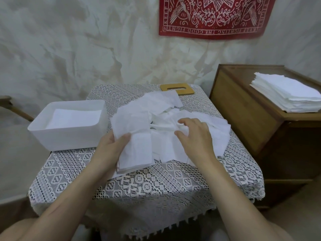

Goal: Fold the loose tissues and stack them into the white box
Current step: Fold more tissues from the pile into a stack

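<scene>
Head view looks down on a small surface (pixel 173 185) draped in white lace, with both bare forearms reaching in from the bottom edge. The left hand (pixel 111 146) is turned palm-inward, thumb on top and fingers beneath, clamped on a folded tissue (pixel 137 150) that hangs down toward the near edge. The right hand (pixel 194 134) hovers palm-down over the heap of loose tissues (pixel 173 119) in the middle of the surface, its fingers curled and slightly spread, fingertips touching the crumpled paper; whether it has pinched any sheet cannot be told. The white box (pixel 69 138) stands at the left edge, just beside the heap, with flat tissues already lying inside. A wooden lid (pixel 177 89) lies at the far edge, partly covered by a tissue. On the wooden cabinet (pixel 243 119) to the right rests a neat stack of tissues (pixel 288 94).
</scene>
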A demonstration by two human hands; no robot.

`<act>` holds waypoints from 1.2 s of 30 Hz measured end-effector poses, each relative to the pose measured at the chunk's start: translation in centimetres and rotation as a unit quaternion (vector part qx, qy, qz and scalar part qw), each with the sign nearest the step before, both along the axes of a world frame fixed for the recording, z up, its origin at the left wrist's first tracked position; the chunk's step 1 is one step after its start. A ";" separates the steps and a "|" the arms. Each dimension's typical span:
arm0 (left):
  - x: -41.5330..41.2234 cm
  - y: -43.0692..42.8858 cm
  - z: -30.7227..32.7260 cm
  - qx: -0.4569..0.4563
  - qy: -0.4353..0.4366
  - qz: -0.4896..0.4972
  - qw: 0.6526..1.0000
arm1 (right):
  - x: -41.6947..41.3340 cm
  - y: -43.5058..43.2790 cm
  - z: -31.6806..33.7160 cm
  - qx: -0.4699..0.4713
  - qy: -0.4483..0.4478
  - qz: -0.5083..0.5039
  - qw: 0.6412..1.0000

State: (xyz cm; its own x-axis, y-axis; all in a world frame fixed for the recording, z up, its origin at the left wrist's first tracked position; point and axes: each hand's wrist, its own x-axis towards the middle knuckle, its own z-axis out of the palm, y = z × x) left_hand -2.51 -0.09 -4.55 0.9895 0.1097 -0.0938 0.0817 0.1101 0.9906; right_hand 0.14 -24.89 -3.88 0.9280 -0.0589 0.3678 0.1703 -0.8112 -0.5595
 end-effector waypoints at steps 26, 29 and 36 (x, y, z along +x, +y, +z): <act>-0.3 1.0 0.4 -0.003 0.013 -0.012 1.000 | 3.5 3.6 0.3 -0.005 0.023 0.040 0.999; -0.3 1.1 0.5 0.002 0.012 -0.011 1.000 | 3.8 3.9 0.4 0.001 0.012 0.038 0.999; -0.9 1.0 1.0 0.008 0.004 -0.006 1.000 | 1.2 3.1 3.6 0.234 -0.067 0.055 0.968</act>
